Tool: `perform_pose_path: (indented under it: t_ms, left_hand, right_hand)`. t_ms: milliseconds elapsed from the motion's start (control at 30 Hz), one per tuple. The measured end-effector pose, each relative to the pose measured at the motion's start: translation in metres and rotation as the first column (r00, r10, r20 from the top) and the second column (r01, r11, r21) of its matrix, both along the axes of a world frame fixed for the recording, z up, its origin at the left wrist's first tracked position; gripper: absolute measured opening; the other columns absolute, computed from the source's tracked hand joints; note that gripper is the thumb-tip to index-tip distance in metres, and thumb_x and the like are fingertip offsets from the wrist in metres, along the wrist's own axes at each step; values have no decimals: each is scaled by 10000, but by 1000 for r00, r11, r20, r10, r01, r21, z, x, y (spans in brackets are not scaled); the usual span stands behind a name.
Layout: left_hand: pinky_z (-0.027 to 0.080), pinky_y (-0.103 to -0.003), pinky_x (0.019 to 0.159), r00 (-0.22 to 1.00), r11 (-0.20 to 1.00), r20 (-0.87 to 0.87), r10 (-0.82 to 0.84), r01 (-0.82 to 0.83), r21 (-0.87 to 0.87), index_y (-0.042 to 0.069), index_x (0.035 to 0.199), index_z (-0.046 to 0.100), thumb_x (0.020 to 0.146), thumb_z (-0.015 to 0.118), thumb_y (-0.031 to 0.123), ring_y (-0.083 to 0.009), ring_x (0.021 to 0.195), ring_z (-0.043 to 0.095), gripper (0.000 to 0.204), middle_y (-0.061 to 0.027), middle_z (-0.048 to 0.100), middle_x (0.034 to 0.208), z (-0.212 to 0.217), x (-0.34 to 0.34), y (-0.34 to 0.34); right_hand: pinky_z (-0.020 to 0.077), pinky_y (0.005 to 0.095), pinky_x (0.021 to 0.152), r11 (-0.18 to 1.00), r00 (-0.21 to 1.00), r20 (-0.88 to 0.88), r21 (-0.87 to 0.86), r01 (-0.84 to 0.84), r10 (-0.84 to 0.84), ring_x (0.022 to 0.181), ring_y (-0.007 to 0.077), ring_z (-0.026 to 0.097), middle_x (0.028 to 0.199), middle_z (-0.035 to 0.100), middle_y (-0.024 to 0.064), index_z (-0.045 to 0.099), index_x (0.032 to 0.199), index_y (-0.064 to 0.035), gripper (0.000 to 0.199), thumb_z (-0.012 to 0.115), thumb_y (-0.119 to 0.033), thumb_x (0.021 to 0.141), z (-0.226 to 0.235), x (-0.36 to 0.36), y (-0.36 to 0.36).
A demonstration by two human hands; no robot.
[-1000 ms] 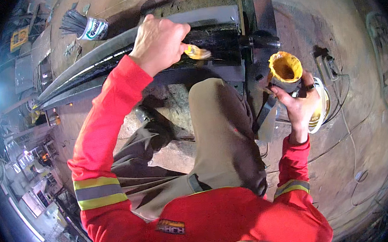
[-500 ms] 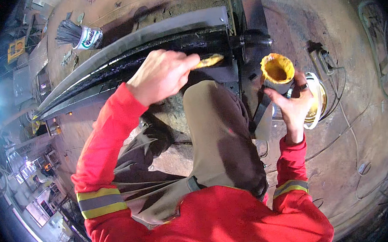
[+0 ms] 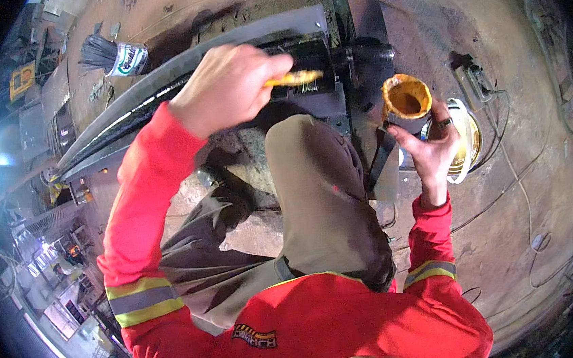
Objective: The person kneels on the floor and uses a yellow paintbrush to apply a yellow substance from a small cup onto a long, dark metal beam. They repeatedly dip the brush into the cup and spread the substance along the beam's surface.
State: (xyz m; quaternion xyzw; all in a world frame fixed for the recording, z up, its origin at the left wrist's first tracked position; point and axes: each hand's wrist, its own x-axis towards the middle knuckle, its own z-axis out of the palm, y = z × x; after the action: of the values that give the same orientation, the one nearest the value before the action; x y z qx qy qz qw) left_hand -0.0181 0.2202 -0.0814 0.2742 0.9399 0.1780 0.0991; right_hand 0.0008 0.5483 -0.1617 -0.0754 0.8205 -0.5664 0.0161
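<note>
My left hand [image 3: 227, 85] is closed around a yellow-coated paintbrush [image 3: 295, 78], with its tip pointing right. The brush is over the right end of a long dark metal piece [image 3: 273, 30]; whether it touches the surface I cannot tell. Glossy black surfaces run along the inside of that piece, and a short black shaft [image 3: 374, 54] sticks out at its right end. In my right hand [image 3: 434, 149] is an upright cup [image 3: 387, 104], its rim and inside smeared with thick orange-yellow stuff. My fingers wrap its lower side, hiding part of it.
Just right of my right hand lies a round tin with a white rim [image 3: 464, 143]. A bucket of dark rods [image 3: 127, 58] lies tipped at the far left. A small metal device [image 3: 474, 84] and loose cables [image 3: 514, 166] lie on the stained floor. My bent knee [image 3: 308, 150] is beneath the metal piece.
My left hand has moved a little left and up with the brush, which is now over the metal piece's inner part. My right hand still holds the cup in nearly the same place.
</note>
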Motion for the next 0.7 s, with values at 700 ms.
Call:
perform_pose_path:
  t_ms: [700]
  left_hand:
    - [458,-346,614,900,989,428,79,-125,78,-2,829,584,807,678,120,-305,671,604,156,-174,591,723,20,-19,17]
  right_hand:
    - [467,322,881,998,998,46,-26,49,-48,962,184,607,1024,651,72,639,1089,5,604,903,-172,576,-7,2,8]
